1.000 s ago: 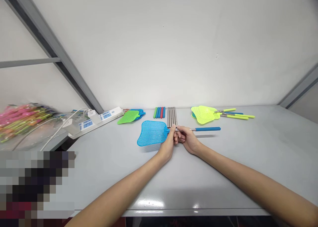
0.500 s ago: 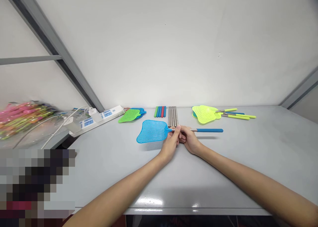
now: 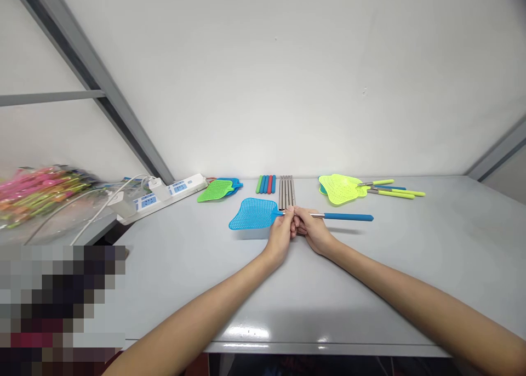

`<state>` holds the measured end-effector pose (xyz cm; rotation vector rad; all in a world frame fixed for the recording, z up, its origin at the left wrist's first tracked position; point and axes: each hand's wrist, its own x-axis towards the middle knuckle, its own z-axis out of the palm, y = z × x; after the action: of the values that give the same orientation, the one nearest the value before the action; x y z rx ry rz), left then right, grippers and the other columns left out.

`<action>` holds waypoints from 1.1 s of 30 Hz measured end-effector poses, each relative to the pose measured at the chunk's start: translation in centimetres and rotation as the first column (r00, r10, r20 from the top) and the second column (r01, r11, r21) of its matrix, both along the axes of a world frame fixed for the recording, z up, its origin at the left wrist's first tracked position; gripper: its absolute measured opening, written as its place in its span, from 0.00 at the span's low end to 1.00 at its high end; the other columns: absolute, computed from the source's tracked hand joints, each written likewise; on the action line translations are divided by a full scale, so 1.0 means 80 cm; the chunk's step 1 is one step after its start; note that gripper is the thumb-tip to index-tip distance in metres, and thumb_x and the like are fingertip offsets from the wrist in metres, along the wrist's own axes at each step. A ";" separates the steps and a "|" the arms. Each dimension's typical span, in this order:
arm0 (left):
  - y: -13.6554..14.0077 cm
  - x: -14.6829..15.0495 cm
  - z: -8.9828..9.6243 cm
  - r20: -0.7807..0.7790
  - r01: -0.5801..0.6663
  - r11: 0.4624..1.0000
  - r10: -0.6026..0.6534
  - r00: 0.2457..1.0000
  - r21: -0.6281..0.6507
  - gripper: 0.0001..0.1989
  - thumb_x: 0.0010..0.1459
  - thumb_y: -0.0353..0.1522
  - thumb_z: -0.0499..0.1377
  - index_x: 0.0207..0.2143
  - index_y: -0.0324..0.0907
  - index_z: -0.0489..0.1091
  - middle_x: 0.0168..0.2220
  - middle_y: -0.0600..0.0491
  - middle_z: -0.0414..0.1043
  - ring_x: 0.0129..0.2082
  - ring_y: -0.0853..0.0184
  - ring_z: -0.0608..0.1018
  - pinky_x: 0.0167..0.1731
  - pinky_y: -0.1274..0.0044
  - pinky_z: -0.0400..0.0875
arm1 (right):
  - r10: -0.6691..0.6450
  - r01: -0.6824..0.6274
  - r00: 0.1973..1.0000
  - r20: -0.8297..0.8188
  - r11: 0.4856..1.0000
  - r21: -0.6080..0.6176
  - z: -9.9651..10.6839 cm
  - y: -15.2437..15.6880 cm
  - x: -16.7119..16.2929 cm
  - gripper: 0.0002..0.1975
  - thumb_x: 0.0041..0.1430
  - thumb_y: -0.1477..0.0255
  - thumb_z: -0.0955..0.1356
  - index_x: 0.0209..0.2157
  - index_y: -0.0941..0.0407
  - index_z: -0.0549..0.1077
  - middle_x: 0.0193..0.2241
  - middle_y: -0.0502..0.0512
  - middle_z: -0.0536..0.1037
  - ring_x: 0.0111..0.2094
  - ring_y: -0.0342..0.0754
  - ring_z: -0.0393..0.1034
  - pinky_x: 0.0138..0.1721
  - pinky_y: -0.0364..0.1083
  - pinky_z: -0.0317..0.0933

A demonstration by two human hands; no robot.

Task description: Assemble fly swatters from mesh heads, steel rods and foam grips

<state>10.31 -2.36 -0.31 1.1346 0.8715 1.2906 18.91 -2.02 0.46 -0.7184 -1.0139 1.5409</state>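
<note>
A blue fly swatter (image 3: 253, 214) is held level above the table, its perforated head to the left and its blue grip to the right. My left hand (image 3: 282, 229) is closed on the metal rod near the head. Close beside it, my right hand (image 3: 311, 228) is closed on the same rod, nearer the grip. The fingers of both hands meet under the rod and are partly hidden. Just beyond the hands lie several metal rods (image 3: 286, 192) in a row, and left of them several coloured grips (image 3: 267, 184) in green, blue and red.
Yellow-green fly swatters (image 3: 344, 188) with long handles lie stacked at the back right. Loose green and blue swatter heads (image 3: 216, 191) rest at the back left, near a white power strip (image 3: 168, 197) with cables. Bagged colourful items (image 3: 45, 192) sit at far left.
The swatter has turned slightly about its rod, so its head looks flatter, and its grip end has tipped a little lower and rightward. Both hands keep hold of the rod.
</note>
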 end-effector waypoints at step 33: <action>-0.002 0.005 0.003 0.200 -0.167 0.975 0.195 0.960 -0.149 0.22 0.52 0.40 0.52 0.11 0.41 0.52 0.10 0.61 0.51 0.12 0.76 0.56 0.17 0.80 0.51 | -0.081 0.076 0.996 -0.044 0.992 -0.099 -0.010 0.010 -0.001 0.19 0.56 0.69 0.62 0.13 0.58 0.58 0.08 0.40 0.54 0.11 0.35 0.47 0.15 0.38 0.47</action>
<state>10.74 -2.50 -0.08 0.8100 0.9008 1.4530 18.84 -1.21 -0.31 -0.7768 -0.8695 1.5403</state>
